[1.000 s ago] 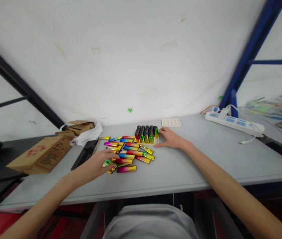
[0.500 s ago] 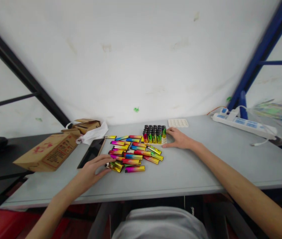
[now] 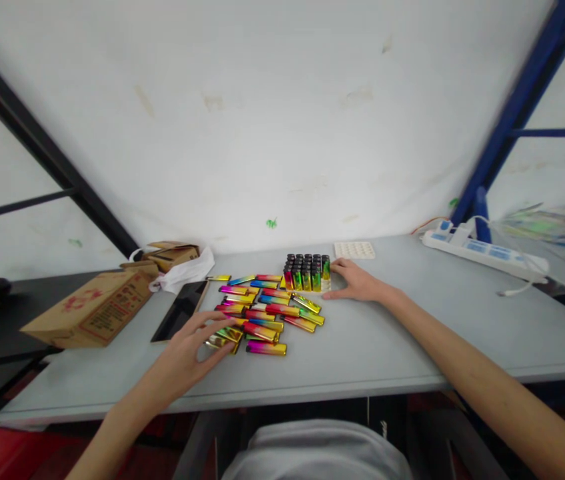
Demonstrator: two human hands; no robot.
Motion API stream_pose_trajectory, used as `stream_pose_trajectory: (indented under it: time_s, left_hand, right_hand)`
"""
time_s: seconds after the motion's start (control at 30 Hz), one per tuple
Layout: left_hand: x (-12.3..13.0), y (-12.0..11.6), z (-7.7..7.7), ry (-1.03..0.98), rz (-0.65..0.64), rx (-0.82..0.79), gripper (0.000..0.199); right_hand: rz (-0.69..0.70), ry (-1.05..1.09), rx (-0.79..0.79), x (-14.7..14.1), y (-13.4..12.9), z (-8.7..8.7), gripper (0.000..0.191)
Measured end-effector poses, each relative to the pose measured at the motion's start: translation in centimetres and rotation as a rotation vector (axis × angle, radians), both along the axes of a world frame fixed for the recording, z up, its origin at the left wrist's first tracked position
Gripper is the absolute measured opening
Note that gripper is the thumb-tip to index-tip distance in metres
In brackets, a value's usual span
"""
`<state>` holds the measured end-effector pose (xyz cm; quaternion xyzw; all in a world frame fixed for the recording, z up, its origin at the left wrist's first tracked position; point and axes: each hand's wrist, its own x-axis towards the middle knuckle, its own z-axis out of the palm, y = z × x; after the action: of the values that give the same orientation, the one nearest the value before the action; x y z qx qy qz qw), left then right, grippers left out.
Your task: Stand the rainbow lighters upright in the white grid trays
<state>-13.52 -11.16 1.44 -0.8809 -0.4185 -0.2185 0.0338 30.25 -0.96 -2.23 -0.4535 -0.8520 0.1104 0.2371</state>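
Observation:
Lighters point(image 3: 282, 311) in metallic rainbow colours lie in a loose pile on the grey table. My left hand point(image 3: 195, 348) reaches over the pile's left end, thumb and fingers apart around a few lighters; whether it touches them is partly hidden. Behind the pile, a block of upright lighters with black tops point(image 3: 307, 267) stands in a white holed tray point(image 3: 326, 285). Against that tray's right end rests my right hand point(image 3: 355, 280), its thumb at the front corner and fingers spread along the side.
A second white holed tray point(image 3: 355, 250) lies near the wall. To the left are a cardboard box point(image 3: 92, 307), a smaller open carton point(image 3: 172, 255), a white cloth or bag point(image 3: 187, 270) and a dark flat panel point(image 3: 180, 312). A power strip point(image 3: 485, 253) with cables sits at right.
My left hand has moved slightly right and nearer over the pile, its thumb and fingers wider apart. A lighter beside its fingertips has shifted. The right hand stays at the tray.

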Motion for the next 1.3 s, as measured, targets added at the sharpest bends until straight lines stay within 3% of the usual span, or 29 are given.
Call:
stream_pose_trajectory:
  time_s: [0.23, 0.47, 0.57, 0.67, 0.73, 0.8, 0.9, 1.0, 1.13, 1.3]
  left_hand:
    - [2.7, 1.1, -1.1, 0.022, -0.072, -0.039, 0.034]
    - [3.2, 1.3, -0.1, -0.210, -0.057, -0.165, 0.030]
    - [3.6, 1.8, 0.7, -0.468, 0.008, -0.255, 0.031]
    - [5.0, 3.0, 1.8, -0.929, 0.050, -0.453, 0.034]
    - [6.6, 4.1, 3.0, -1.217, 0.036, -0.617, 0.034]
    - [8.5, 5.1, 4.5, -1.368, -0.035, -0.741, 0.035]
    - [11.7, 6.4, 6.6, -1.369, -0.203, -0.865, 0.037]
    - [14.4, 7.7, 7.5, -1.280, -0.291, -0.882, 0.039]
    - [16.0, 9.0, 6.4, -1.258, -0.242, -0.962, 0.048]
    - [15.6, 9.1, 4.9, -1.264, -0.254, -1.030, 0.054]
  right_hand:
    - [0.009, 0.020, 0.014, 0.0, 0.1, 0.0, 0.075]
    - [0.011, 0.051, 0.033, -0.1, 0.3, -0.3, 0.076]
    - [0.016, 0.048, 0.034, 0.0, 0.4, -0.3, 0.076]
    - [0.024, 0.035, 0.025, -0.1, 0.4, -0.2, 0.077]
    - [0.021, 0.027, 0.021, -0.1, 0.4, -0.1, 0.078]
    - [0.023, 0.018, 0.022, -0.1, 0.4, -0.1, 0.079]
    - [0.025, 0.007, 0.029, -0.1, 0.4, -0.1, 0.078]
    - [0.018, 0.005, 0.033, 0.0, 0.4, -0.1, 0.077]
    - [0.023, 0.017, 0.028, 0.0, 0.3, -0.1, 0.077]
    - [0.011, 0.028, 0.017, 0.0, 0.2, 0.0, 0.075]
